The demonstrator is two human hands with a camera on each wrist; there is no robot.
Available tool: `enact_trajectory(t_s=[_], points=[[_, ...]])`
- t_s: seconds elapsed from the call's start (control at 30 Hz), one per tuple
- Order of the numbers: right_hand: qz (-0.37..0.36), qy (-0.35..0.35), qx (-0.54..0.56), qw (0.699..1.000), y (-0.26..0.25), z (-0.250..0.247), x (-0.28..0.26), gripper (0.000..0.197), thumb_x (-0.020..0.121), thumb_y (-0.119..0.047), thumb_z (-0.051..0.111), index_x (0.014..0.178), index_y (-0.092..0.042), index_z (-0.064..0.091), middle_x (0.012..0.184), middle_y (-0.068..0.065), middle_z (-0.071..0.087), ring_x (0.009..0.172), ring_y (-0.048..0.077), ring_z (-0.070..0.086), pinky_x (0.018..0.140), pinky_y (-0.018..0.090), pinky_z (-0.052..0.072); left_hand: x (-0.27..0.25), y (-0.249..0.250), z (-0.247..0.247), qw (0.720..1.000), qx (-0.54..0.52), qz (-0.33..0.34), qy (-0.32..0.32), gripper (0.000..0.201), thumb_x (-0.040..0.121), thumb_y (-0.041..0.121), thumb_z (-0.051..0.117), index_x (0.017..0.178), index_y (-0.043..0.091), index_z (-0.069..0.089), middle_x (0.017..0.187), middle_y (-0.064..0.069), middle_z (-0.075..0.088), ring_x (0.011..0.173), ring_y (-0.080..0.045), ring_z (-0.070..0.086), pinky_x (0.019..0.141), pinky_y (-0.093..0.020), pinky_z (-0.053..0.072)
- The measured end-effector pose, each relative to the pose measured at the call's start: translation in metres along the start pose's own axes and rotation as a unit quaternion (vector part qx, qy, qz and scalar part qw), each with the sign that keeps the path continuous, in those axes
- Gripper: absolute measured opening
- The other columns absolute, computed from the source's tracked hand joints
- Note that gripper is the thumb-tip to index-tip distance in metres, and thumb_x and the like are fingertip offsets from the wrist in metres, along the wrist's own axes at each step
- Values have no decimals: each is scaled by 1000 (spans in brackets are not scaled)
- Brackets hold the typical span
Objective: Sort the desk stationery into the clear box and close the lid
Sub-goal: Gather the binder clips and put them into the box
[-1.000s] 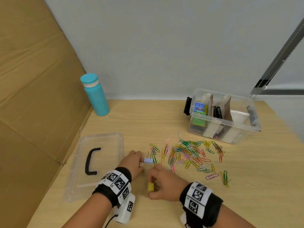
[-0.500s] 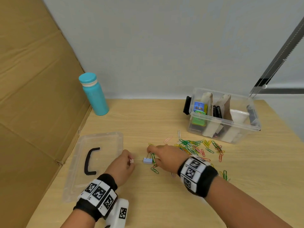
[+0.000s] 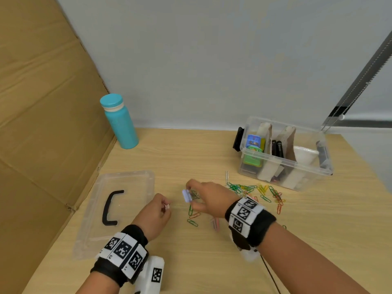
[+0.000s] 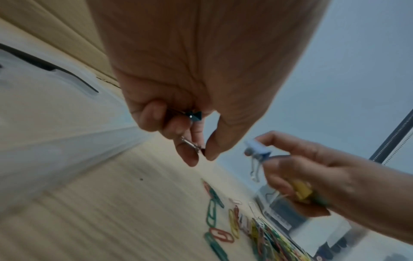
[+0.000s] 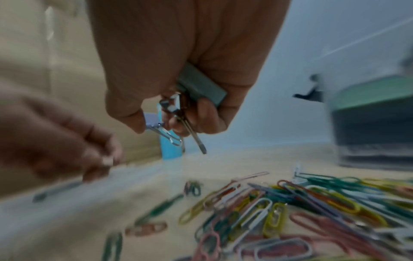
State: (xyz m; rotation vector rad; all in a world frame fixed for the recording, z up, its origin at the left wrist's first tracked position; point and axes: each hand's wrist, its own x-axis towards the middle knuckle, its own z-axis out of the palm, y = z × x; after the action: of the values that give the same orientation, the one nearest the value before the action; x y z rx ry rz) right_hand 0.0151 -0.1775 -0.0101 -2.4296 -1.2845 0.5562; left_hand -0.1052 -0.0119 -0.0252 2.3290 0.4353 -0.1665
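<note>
Wooden desk [image 3: 233, 262] carries a clear box [image 3: 284, 181], and near its front scattered coloured paper clips [image 3: 263, 190] lie. Beside that scatter, the right hand [image 3: 209, 198] pinches a pale-blue binder clip [image 3: 187, 195] plus others half-hidden in its palm. The left hand [image 3: 156, 215], farther from the box, pinches a small clip [image 3: 166, 206], too blurred to identify.

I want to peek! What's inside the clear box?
The box holds cardboard dividers, a blue and green pack, black pens and something white. The bottom is hidden behind them.

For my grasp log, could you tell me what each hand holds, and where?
Right hand pinches a lilac binder clip by its body; left hand pinches a small clip's wire handle.
</note>
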Motion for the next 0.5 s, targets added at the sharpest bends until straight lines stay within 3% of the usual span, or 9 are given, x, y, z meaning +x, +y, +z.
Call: enact_trajectory(t_s=[0.07,0.17,0.23,0.3,0.37,0.5], points=[[16,62,83,994,7,-18,-20,29,90,-37,53,115,-30,41,70,0,56,54,15,49,52,31,44,3,10,4,1000,6,6,-3,10,96,22,46,105,17,45,93,2,56,94,-21,60,72,-20,44],[49,170,162,971,24,-55,-55,25,93,-34,53,115,-29,44,79,0,60,61,13,55,60,28,48,9,30,11,1000,12,13,-13,13,97,22,44,107,15,45,95,1,57,96,-23,60,77,-28,47],[76,255,175,948,45,-83,-75,22,93,-30,51,114,-26,45,80,-2,58,66,14,56,63,26,46,13,46,17,1000,17,16,-18,14,97,23,44,108,14,45,96,1,57,96,-25,60,79,-32,48],[124,332,173,919,72,-114,-90,21,93,-29,52,111,-22,45,81,1,58,64,13,53,58,27,40,18,60,25,999,17,22,-20,14,97,23,44,108,14,44,99,-2,58,90,-26,61,76,-31,48],[198,356,161,899,101,-144,-101,24,92,-30,54,110,-17,46,84,3,59,68,16,55,57,28,40,22,74,34,999,11,29,-19,12,97,22,44,106,15,44,99,-4,58,79,-23,59,66,-23,45],[315,308,66,895,151,-187,-105,26,89,-33,56,98,-10,49,82,4,53,75,22,52,55,27,34,26,97,50,999,21,46,-20,13,97,25,44,107,17,43,97,-2,56,58,-11,46,60,-23,38]])
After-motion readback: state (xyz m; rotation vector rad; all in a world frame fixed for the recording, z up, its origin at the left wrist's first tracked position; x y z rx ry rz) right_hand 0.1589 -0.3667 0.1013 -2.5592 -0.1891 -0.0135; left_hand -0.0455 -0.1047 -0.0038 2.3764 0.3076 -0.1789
